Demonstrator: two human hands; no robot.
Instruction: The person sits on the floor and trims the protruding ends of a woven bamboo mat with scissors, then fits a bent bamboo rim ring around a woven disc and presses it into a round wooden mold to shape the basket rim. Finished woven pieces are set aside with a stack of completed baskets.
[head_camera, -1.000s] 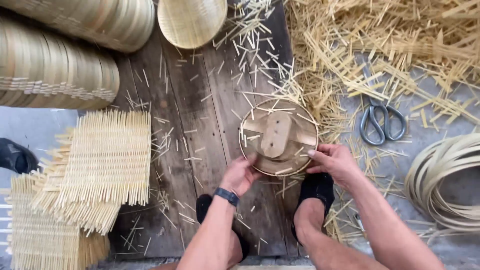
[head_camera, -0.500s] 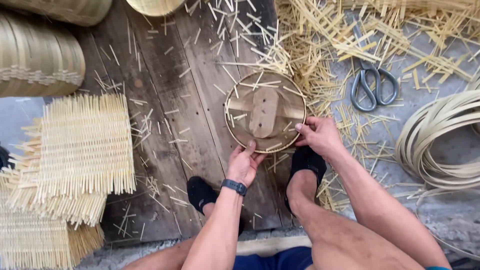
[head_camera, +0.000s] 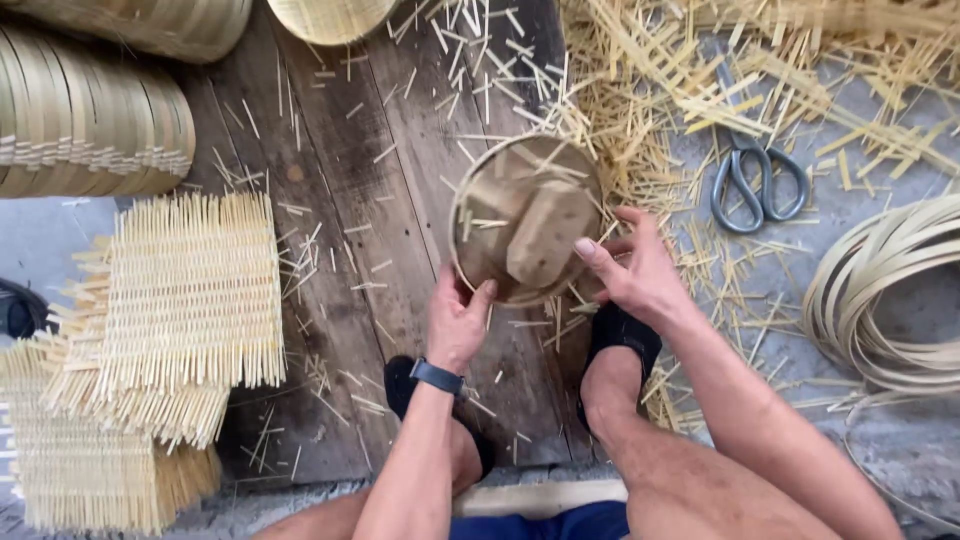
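Round bamboo hoop form held up off the wooden floor boards, tilted — open face turned up toward the camera and a bit to the left, rim edge nearest the knees. No clear long axis on the hoop itself, being circular; pale wooden block inside runs lengthwise from lower left to upper right. Thin tan rim, loose bamboo slivers lying across the inside, w/ a darker base behind the block.

Left hand, watch on wrist, cupped under the lower rim; grip closed on the hoop edge, thumb up beside it. Right hand at the right rim — fingers part-curled, thumb pressed on the block's end, grip holding the form.

Around: grey-handled scissors on the ground to the right, well apart; coil of bamboo strips far right; woven bamboo mats stacked at left; stacked hoops upper left. Black sandals on both feet, below the hands.
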